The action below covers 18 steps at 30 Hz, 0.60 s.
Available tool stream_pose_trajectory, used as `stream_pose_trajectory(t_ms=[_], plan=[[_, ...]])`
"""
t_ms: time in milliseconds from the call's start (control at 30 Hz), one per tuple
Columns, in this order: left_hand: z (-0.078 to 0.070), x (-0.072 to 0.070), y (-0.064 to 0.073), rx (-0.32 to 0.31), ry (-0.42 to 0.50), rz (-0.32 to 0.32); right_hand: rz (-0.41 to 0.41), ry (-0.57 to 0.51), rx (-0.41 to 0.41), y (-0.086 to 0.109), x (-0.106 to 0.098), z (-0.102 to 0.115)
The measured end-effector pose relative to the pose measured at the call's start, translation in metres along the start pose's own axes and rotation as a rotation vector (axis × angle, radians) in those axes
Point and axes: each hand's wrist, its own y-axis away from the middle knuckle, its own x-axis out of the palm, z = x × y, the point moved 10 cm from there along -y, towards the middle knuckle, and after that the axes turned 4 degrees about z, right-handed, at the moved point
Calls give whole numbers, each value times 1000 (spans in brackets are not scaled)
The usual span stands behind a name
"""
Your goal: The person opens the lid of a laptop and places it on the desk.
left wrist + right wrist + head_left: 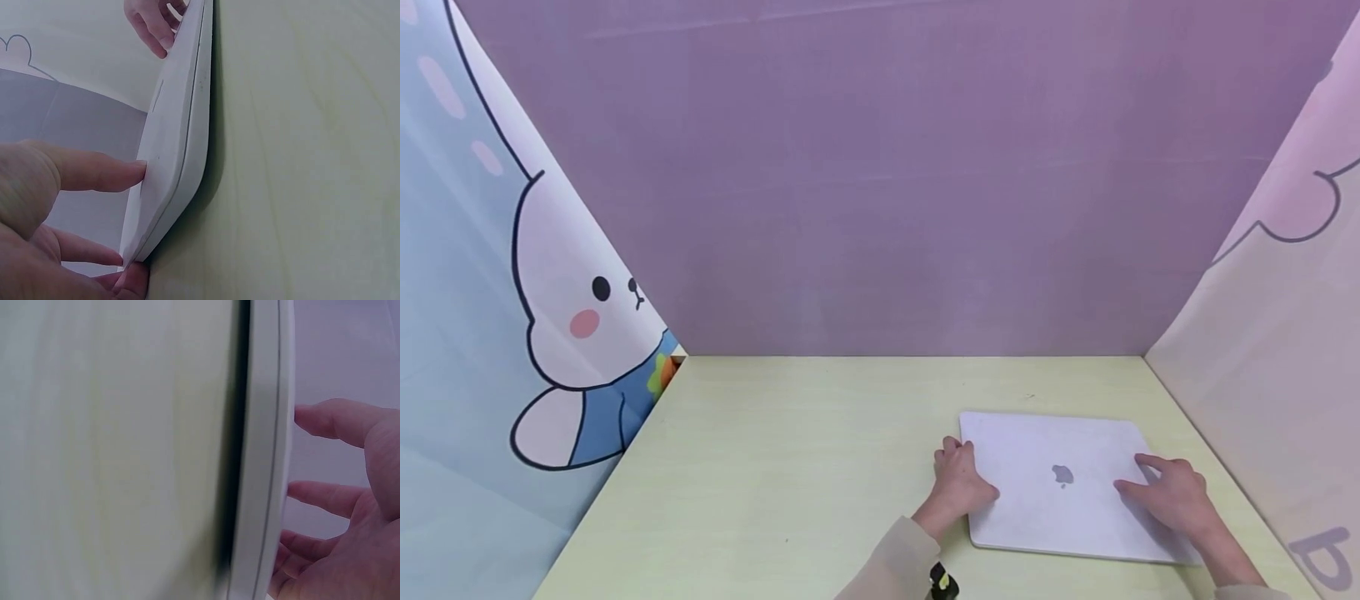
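Observation:
A closed silver laptop (1022, 467) with an apple logo lies lid up on the pale table. My left hand (958, 482) grips its left edge, thumb on the lid and the other fingers bent at the side. In the left wrist view, the fingertips (132, 281) of that hand sit right at the laptop's corner. Over at the right edge, my right hand (1172, 497) holds the laptop, with thumb and index finger on the lid. The remaining fingers (294, 553) of this hand curl by the far side, partly hidden behind the laptop.
The pale wood-look table (760, 475) stretches to the left of the laptop. Behind it rises a purple cloth wall (910, 183). A printed curtain with a rabbit (572, 275) hangs on the left, and a light curtain (1277, 375) borders the right side close to my right hand.

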Motion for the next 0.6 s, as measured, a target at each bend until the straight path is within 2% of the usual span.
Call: stream_pose_trajectory(t_ms=[600], plan=[[7,-9,1,2,1,0,13,7,0,0,5,10]])
